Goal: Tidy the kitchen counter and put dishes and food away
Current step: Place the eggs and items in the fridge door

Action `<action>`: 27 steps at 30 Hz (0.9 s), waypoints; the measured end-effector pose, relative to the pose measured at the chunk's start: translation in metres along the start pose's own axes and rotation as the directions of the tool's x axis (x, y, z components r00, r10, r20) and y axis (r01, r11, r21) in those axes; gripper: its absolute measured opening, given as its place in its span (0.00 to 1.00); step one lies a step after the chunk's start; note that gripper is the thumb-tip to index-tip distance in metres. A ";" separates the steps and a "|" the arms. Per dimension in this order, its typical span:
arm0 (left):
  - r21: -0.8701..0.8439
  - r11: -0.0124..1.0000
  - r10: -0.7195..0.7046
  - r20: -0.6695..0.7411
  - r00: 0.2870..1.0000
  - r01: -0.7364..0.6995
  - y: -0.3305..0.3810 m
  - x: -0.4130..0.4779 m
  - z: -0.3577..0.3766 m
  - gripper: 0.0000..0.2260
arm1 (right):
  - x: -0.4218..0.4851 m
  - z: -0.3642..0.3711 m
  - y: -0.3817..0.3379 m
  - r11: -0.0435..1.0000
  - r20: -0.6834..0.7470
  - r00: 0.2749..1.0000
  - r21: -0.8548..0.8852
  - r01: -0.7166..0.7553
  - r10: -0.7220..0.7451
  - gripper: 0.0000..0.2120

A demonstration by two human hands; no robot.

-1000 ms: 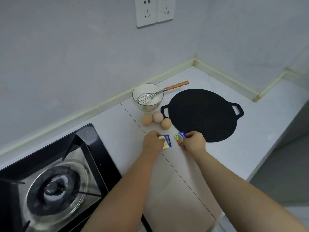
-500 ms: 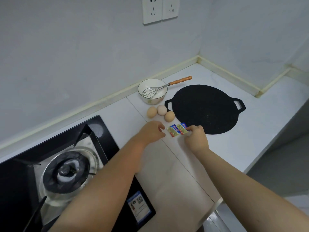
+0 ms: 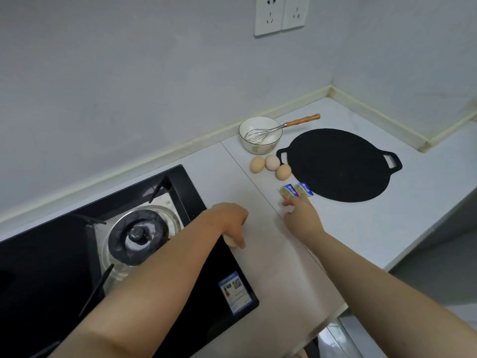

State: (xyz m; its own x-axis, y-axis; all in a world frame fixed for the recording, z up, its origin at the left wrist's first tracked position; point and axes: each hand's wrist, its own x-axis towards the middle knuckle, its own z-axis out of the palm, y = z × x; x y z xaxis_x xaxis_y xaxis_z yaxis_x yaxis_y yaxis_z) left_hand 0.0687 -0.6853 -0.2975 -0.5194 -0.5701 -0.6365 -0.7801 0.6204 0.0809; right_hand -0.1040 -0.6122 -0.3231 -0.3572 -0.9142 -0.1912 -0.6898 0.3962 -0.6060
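Head view of the worktop (image 3: 387,228). Two small foil packets (image 3: 296,191) lie side by side, touching, just beside the near-left edge of the flat black pan (image 3: 338,164). The right hand (image 3: 303,217) sits just below them, fingers (image 3: 287,202) loosely bent, tips at the packets' near edge, holding nothing. The left hand (image 3: 228,218) hangs over the stove (image 3: 77,254) corner, fingers curled downward, nothing seen in them. Behind: three eggs (image 3: 272,162) and a bowl (image 3: 258,148) with a whisk (image 3: 281,126) resting in it.

Black griddle pan (image 3: 338,164); white bowl (image 3: 260,135); tan eggs (image 3: 270,166); blue-and-yellow packets (image 3: 296,190).
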 end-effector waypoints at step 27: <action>-0.631 0.749 -0.367 -0.649 0.666 -0.202 0.026 0.106 -0.020 0.15 | 0.058 -0.007 0.022 0.999 -0.186 0.982 0.011 -0.032 0.033 0.13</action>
State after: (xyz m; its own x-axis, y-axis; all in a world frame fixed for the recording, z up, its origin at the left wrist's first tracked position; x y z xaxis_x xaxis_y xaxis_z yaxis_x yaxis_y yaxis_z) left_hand -0.0138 -0.7405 -0.3473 -0.2858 -0.9573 0.0441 -0.6991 0.2398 0.6736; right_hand -0.1446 -0.6562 -0.3417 -0.4908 -0.8689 -0.0643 -0.6711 0.4240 -0.6082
